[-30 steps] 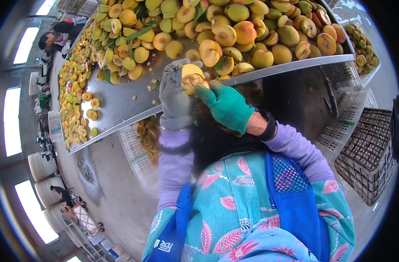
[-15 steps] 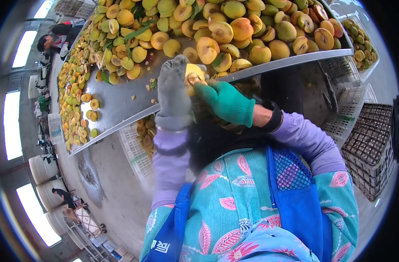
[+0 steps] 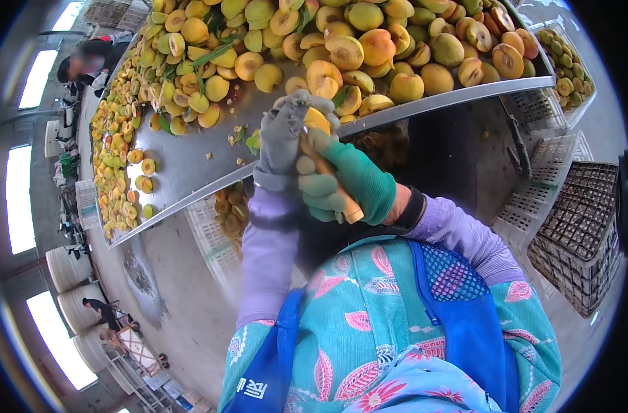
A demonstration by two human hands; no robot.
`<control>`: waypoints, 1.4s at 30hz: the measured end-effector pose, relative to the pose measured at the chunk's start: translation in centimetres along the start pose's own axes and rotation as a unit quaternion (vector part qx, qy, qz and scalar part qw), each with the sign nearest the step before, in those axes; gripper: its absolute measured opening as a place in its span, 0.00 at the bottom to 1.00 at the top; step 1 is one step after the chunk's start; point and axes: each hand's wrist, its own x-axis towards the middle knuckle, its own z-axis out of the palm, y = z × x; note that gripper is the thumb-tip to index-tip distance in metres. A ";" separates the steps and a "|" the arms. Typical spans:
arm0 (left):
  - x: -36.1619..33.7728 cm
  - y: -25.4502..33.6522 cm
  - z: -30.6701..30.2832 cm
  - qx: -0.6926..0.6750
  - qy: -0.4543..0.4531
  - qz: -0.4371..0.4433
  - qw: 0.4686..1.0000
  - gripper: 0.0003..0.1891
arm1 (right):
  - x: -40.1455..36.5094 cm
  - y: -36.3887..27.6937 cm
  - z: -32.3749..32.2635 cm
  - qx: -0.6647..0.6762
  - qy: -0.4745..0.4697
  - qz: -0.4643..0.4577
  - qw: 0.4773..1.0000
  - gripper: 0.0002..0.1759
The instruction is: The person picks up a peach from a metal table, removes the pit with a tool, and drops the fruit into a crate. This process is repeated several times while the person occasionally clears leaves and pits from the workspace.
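Note:
My left hand point(image 3: 286, 134), in a grey glove, is closed round a yellow peach piece point(image 3: 317, 122) above the near edge of the metal table point(image 3: 190, 155). My right hand point(image 3: 352, 175), in a green glove, grips a tool by its wooden handle point(image 3: 354, 212); the tool's far end meets the fruit and is mostly hidden by the fingers. The two hands touch or nearly touch. Behind them many halved and whole peaches point(image 3: 379, 48) lie heaped on the table, with a few green leaves among them.
Below the table's edge stands a white crate of fruit point(image 3: 214, 230). Plastic crates point(image 3: 579, 227) are stacked at the right, near another fruit-filled crate point(image 3: 565, 69). A person point(image 3: 87, 65) is at the upper left, and another person point(image 3: 101, 310) at the lower left.
My right hand has turned and drawn slightly down, so the wooden handle now shows. My left hand's fingers have curled further round the fruit, of which less shows.

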 end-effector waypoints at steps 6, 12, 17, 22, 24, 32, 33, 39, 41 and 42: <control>-1.8 -0.1 -1.2 -0.021 0.008 0.072 0.997 0.23 | 0.4 0.3 0.7 -0.025 -0.004 0.086 0.996 0.23; -10.0 -0.4 -10.5 -0.359 0.115 0.087 0.922 0.20 | 0.3 1.4 -1.3 0.044 -0.161 0.171 0.971 0.22; -7.1 2.1 -12.9 0.511 0.337 -0.057 0.789 0.21 | -1.6 0.0 -3.9 -0.101 0.170 0.104 0.975 0.24; 4.0 1.7 -5.7 0.728 0.025 0.053 0.683 0.22 | -2.8 -1.1 -0.2 -0.310 0.274 -0.058 0.908 0.23; 5.3 2.5 -5.0 0.715 0.002 -0.018 0.699 0.24 | -2.1 -1.8 -0.8 -0.399 0.272 -0.143 0.864 0.22; -1.8 -0.2 -2.3 -0.130 0.054 0.056 0.989 0.26 | 1.1 -1.9 0.4 -0.717 0.223 -0.202 0.629 0.27; -1.6 -1.2 -2.0 -0.083 0.099 0.069 0.989 0.30 | 1.1 -1.8 0.2 -0.700 0.220 -0.208 0.647 0.27; -1.2 -2.2 -0.6 0.020 0.186 0.150 0.971 0.21 | 2.7 0.6 -2.1 -0.608 0.224 -0.283 0.707 0.27; -1.2 -2.4 -1.0 0.098 0.187 0.187 0.959 0.21 | 4.0 1.9 -3.7 -0.526 0.189 -0.337 0.758 0.26; -1.3 -2.5 -1.1 0.135 0.187 0.206 0.951 0.21 | 3.2 1.3 -2.2 -0.498 0.201 -0.251 0.806 0.26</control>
